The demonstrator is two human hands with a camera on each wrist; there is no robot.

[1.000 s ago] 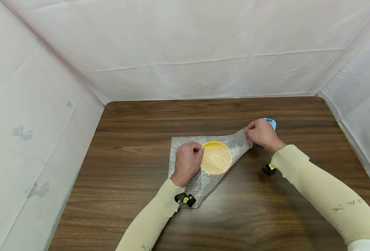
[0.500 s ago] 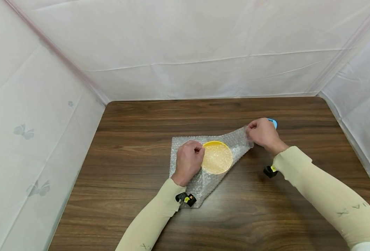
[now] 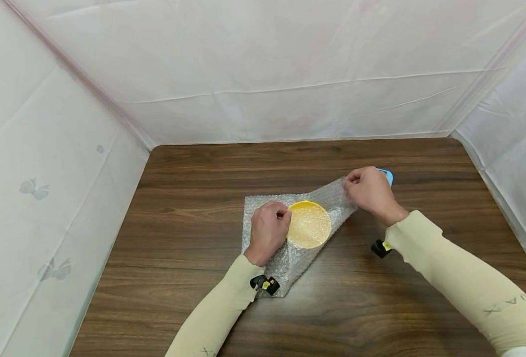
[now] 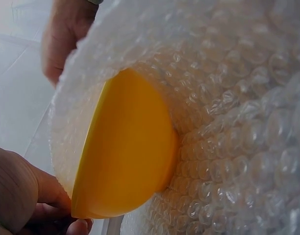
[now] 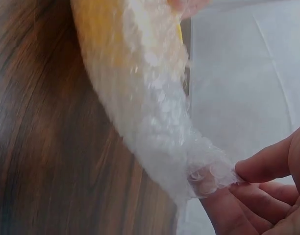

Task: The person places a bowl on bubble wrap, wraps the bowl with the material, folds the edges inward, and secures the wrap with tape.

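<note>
Hands, two, bare. Left hand (image 3: 268,227): thumb and fingers pinching the rim of a yellow bowl at its left side; the wrap's edge meets the fingertips, and whether it is caught in the pinch cannot be told. Right hand (image 3: 370,191): thumb and fingers pinching a corner of the wrap, out to the right of the bowl.

White sheeting (image 3: 263,59): behind the table and along both sides, creased; faint grey bow-shaped motifs on the left panel.

Table (image 3: 187,223): dark brown, wood-grained top, far corners rounded.

Sleeves, pale cream, one to each forearm: left sleeve (image 3: 216,310); right sleeve (image 3: 464,280), with dark marks.

Bubble wrap (image 3: 305,258): one clear piece on the table, folded over; lower layer beneath the bowl, upper layer across its mouth and drawn toward the right hand.

Yellow bowl (image 4: 128,147): between the layers, mouth up, near the middle of the table; far part of the rim uncovered.

Wrist devices, black with yellow spots: left device (image 3: 271,285); right device (image 3: 380,249).

Blue object (image 3: 388,175): just beyond the right hand, partly hidden, kind not discernible.
</note>
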